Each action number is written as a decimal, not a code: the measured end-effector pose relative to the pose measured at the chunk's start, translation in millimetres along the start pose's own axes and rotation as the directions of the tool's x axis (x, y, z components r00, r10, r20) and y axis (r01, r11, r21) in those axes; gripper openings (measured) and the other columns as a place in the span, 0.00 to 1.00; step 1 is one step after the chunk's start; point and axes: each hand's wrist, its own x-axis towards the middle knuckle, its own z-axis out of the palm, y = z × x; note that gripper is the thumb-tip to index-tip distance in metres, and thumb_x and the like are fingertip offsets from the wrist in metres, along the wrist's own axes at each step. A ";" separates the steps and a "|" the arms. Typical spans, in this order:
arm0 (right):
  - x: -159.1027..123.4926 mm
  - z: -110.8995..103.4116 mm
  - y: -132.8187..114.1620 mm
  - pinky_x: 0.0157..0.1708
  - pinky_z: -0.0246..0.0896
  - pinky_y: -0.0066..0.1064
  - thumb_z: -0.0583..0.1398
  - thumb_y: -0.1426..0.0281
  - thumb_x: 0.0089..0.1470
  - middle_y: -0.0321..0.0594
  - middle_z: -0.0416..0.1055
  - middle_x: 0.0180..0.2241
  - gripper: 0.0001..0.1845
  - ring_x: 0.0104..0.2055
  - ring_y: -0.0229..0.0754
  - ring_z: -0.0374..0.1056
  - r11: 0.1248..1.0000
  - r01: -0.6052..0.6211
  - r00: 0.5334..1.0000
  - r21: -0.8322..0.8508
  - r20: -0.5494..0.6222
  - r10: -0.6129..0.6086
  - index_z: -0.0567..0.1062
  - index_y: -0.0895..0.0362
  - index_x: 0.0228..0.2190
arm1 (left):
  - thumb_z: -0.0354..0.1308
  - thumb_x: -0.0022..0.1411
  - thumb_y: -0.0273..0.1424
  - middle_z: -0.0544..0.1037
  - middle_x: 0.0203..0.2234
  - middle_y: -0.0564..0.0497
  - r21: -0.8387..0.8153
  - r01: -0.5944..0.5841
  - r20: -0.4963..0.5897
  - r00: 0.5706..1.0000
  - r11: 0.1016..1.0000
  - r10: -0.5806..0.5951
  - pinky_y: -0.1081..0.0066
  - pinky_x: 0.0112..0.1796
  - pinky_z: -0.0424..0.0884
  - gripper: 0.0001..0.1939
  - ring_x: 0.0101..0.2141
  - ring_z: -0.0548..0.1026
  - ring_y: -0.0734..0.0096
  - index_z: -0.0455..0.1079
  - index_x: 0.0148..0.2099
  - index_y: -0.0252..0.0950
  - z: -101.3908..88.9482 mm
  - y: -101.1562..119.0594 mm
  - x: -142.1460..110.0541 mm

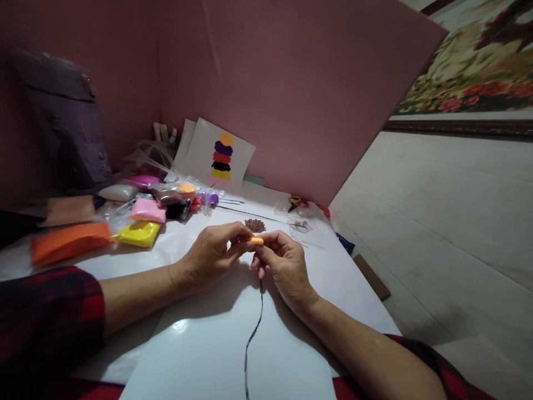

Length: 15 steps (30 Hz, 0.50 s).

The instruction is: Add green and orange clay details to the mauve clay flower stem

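My left hand (212, 253) and my right hand (281, 261) meet over the white sheet (216, 333), fingers pinched together on a small orange clay piece (257, 240). A brown textured flower centre (255, 225) sticks up just above the pinch. From under my right hand a thin dark wire stem (253, 333) hangs down toward me across the sheet. Both forearms rest low on the table, in red-and-black plaid sleeves.
Bags of coloured clay lie at the left: orange (69, 241), yellow (139, 233), pink (146, 210), white (117, 192). A paper with coloured clay dots (222, 155) leans on the pink backboard (291, 89). Small scissors (296, 201) and clear wrappers lie behind. A purple bag (66, 122) stands at the far left.
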 end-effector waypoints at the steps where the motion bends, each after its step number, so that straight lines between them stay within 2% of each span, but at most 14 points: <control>1: 0.0 -0.2 -0.2 0.12 0.58 0.20 0.66 0.68 0.49 0.32 0.72 0.16 0.09 0.13 0.29 0.61 1.000 0.001 1.000 0.000 0.004 -0.001 0.74 0.59 0.30 | 0.57 0.64 0.32 0.77 0.23 0.50 -0.005 -0.006 -0.008 1.000 1.000 0.006 0.76 0.25 0.65 0.10 0.23 0.69 0.76 0.74 0.35 0.30 -0.1 0.4 0.2; 7: 2.6 -1.4 4.1 0.12 0.58 0.20 0.69 0.64 0.46 0.30 0.71 0.16 0.12 0.13 0.30 0.61 1.000 0.021 0.999 0.014 0.026 -0.021 0.74 0.58 0.30 | 0.56 0.62 0.28 0.76 0.22 0.53 0.031 -0.024 -0.033 0.999 0.999 0.025 0.78 0.24 0.65 0.07 0.22 0.69 0.78 0.72 0.33 0.31 -1.4 3.7 0.5; 12: 3.4 -1.5 8.1 0.11 0.59 0.21 0.69 0.63 0.45 0.32 0.72 0.19 0.13 0.14 0.31 0.63 0.999 0.031 0.999 0.022 0.017 -0.031 0.76 0.58 0.31 | 0.55 0.61 0.26 0.77 0.22 0.54 0.084 0.016 -0.047 0.999 0.996 -0.012 0.78 0.23 0.65 0.06 0.21 0.69 0.78 0.72 0.32 0.33 -1.9 3.8 0.8; 15: 1.7 -1.0 3.9 0.11 0.59 0.20 0.69 0.63 0.47 0.33 0.72 0.19 0.13 0.15 0.31 0.63 1.000 0.012 1.000 -0.004 -0.013 -0.013 0.76 0.58 0.30 | 0.56 0.61 0.25 0.77 0.22 0.53 0.038 0.010 -0.052 0.999 0.999 -0.008 0.78 0.23 0.65 0.05 0.21 0.70 0.78 0.73 0.32 0.33 -1.5 3.1 1.7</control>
